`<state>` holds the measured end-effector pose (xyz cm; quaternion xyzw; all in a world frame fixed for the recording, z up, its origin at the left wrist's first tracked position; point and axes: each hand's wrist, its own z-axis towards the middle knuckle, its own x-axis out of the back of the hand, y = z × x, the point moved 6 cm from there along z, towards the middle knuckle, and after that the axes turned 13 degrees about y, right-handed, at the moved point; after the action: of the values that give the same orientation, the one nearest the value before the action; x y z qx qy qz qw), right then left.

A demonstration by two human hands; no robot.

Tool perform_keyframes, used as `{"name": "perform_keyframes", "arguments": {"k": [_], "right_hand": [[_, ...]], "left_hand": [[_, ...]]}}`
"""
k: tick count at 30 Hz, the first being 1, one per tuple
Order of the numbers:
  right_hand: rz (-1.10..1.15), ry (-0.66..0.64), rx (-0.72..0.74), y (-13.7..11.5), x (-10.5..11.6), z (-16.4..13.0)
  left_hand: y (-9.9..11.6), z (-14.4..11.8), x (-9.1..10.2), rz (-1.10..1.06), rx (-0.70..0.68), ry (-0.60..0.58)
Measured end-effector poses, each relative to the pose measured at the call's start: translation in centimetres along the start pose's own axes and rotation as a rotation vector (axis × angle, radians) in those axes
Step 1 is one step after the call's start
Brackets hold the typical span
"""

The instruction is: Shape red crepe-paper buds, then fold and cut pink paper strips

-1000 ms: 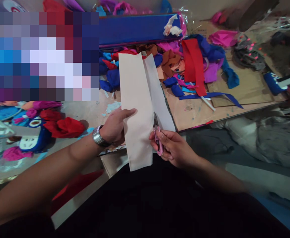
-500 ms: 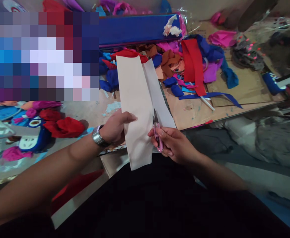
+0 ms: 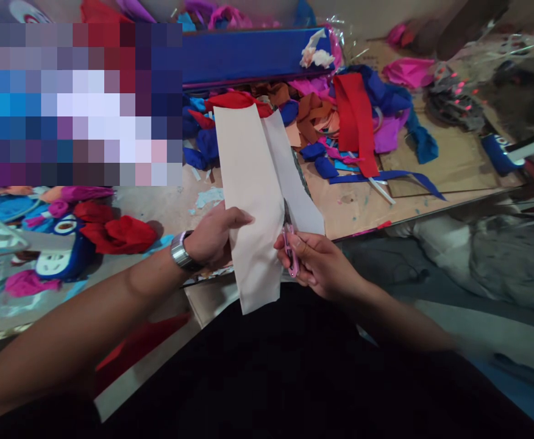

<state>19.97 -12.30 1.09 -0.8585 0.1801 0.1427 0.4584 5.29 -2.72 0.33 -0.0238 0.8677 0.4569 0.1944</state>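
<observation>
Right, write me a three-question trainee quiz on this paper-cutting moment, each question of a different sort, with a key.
1. True or false: the left hand holds the white paper sheet by its left edge.
2. Multiple choice: what does the right hand grip? A) a glue bottle B) pink-handled scissors C) a ruler
3. Fill in: the scissors' cut runs lengthwise and parts a narrow ___ from the sheet's right side.

Key: 1 true; 2 B; 3 strip
</observation>
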Motion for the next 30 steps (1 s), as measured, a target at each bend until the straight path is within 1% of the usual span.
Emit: {"name": "perform_keyframes", "arguments": {"k": [4,8,13,15,17,20,24,28,30], "right_hand": [[-0.001,0.001,0.001,0.1,0.0,0.1],[0.000,0.002,0.001,0.1,0.1,0.1],[-0.004,-0.006,0.017,0.4,0.2,0.1],[-0.002,-0.010,0.018,0.6,0.1,0.1],[0.002,-0.014,0.013,0.9,0.1,0.1],[0.009,-0.013,0.010,1.2,0.1,0.1],[0.013,-0.005,0.008,1.4,0.2,0.2],[0.019,-0.013,0.001,1.4,0.2,0.2],[0.025,-0.014,-0.003,1.4,0.1,0.1]], "left_hand": [[0.0,0.0,-0.1,-0.009,0.012,-0.019],[0.0,0.0,-0.2,-0.021,0.039,-0.013],[-0.3,0.6,0.0,-0.093,0.142,-0.029],[0.0,1.1,0.2,-0.100,0.106,0.011],[0.6,1.4,0.4,-0.076,0.040,0.049],[1.0,1.6,0.3,-0.032,-0.037,0.062],[0.8,1.5,0.1,-0.003,-0.028,0.040],[0.7,1.2,0.3,-0.017,-0.009,0.095],[0.6,1.2,0.2,-0.030,0.008,0.101]]}}
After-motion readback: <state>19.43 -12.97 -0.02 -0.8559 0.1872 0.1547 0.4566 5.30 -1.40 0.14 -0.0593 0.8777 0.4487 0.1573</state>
